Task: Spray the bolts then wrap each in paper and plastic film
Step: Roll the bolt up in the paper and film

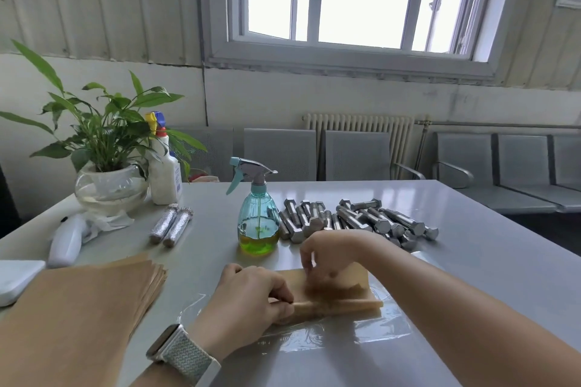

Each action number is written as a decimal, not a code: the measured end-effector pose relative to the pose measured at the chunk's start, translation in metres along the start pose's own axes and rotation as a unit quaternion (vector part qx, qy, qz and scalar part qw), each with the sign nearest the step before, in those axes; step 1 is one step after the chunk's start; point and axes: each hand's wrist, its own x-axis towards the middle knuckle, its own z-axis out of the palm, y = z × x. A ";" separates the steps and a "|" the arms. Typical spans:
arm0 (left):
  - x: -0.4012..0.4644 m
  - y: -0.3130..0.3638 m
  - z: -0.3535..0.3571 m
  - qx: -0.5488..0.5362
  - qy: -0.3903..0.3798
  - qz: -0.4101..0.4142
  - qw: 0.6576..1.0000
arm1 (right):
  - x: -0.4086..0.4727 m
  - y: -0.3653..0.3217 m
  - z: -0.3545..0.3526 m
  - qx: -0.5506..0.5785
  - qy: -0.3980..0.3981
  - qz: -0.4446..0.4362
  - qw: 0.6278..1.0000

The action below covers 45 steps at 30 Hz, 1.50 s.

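A brown paper sheet (352, 291) lies partly rolled on a piece of clear plastic film (371, 331) at the table's front middle. My left hand (248, 302) pinches the left end of the roll. My right hand (330, 256) hovers over the paper's far edge with fingers curled and blurred; what it holds is unclear. No bolt shows inside the roll. A pile of several steel bolts (361, 220) lies behind my right hand. The teal spray bottle (258, 223) with green liquid stands left of the pile. Two wrapped bolts (171, 225) lie further left.
A stack of brown paper sheets (78, 308) covers the front left. A white film dispenser (66, 242), a potted plant in a glass bowl (110, 188) and a white cleaner bottle (163, 173) stand at the back left. Grey chairs line the wall beyond the table (471, 261).
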 end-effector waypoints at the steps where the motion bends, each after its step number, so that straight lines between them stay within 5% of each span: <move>1: 0.000 0.001 -0.001 0.006 0.002 -0.001 1.000 | -0.001 0.001 -0.001 -0.015 -0.005 -0.011 1.000; 12: 0.002 0.007 -0.001 0.119 0.010 0.052 0.991 | -0.051 -0.003 -0.002 -0.073 0.057 -0.081 0.992; 21: -0.001 0.007 0.000 0.140 0.041 0.079 0.986 | -0.069 0.004 0.042 -0.011 0.211 -0.084 0.974; 29: -0.001 0.006 0.002 0.178 0.045 0.092 0.979 | -0.069 -0.002 0.043 -0.063 0.188 -0.069 0.978; 37: -0.004 0.006 -0.011 0.186 0.055 0.201 0.960 | -0.072 -0.003 0.048 -0.077 0.220 -0.076 0.970; 45: 0.004 0.008 -0.017 0.144 0.010 0.130 0.981 | -0.072 -0.002 0.053 -0.084 0.250 -0.090 0.960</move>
